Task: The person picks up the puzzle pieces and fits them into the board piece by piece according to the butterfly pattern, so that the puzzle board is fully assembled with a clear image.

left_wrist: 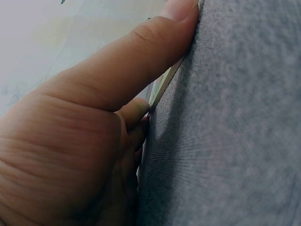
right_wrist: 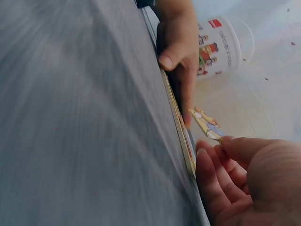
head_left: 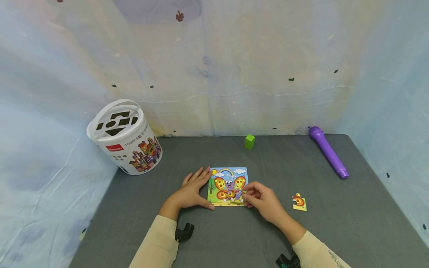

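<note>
A square butterfly jigsaw puzzle (head_left: 228, 205) lies on the grey tabletop, its rim seen edge-on in the right wrist view. My left hand (head_left: 192, 190) rests along its left side with fingers spread; the thumb touches the lower left corner. At the lower right of the picture, my right hand (head_left: 263, 199) pinches a puzzle piece (right_wrist: 206, 126) between thumb and fingers. That piece is tilted up off the board in the right wrist view. Right of this hand, another puzzle piece (head_left: 299, 202) with a red and yellow swirl lies loose on the table.
A white lidded bucket (head_left: 134, 149) with shape cut-outs stands at the back left. Near the back edge sits a green block (head_left: 249, 142). A purple toy microphone (head_left: 329, 152) lies at the right. Patterned cloth (head_left: 254, 74) hangs behind the table and at its sides.
</note>
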The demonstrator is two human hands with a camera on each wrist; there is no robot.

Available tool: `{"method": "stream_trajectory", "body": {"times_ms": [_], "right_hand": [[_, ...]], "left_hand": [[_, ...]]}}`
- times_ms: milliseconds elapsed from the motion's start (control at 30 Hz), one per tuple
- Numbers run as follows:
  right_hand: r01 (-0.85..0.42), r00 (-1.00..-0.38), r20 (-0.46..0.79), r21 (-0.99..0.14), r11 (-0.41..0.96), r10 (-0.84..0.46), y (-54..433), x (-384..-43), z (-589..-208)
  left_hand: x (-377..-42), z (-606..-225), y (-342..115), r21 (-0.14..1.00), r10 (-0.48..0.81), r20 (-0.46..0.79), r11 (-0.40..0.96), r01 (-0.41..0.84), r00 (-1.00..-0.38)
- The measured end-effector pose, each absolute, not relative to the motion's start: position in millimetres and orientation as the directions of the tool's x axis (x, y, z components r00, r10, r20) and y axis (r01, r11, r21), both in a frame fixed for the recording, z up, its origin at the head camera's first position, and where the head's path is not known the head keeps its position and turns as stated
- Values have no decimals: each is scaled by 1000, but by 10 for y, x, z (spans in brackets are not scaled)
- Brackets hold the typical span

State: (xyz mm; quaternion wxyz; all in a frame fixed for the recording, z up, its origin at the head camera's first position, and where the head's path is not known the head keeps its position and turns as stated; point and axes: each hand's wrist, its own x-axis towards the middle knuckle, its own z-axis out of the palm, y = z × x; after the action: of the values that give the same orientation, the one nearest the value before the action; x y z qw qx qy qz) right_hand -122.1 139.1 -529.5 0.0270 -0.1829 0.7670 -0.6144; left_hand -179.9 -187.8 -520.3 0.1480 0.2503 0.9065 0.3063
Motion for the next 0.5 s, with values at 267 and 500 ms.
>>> {"method": "stream_trajectory", "body": {"times_ms": [267,500], "right_hand": [[-211,-950,123,-929,303,-286,1134,-1251,-5251],[-244,-948,140,-895,372,-286,1138,-1266,-5256]], "left_hand": [[-1790,-5193,-1880,634,543,-114,685,360,-832],[-1795,-5201,-1870,636,537,-116,687,353,-836]]}}
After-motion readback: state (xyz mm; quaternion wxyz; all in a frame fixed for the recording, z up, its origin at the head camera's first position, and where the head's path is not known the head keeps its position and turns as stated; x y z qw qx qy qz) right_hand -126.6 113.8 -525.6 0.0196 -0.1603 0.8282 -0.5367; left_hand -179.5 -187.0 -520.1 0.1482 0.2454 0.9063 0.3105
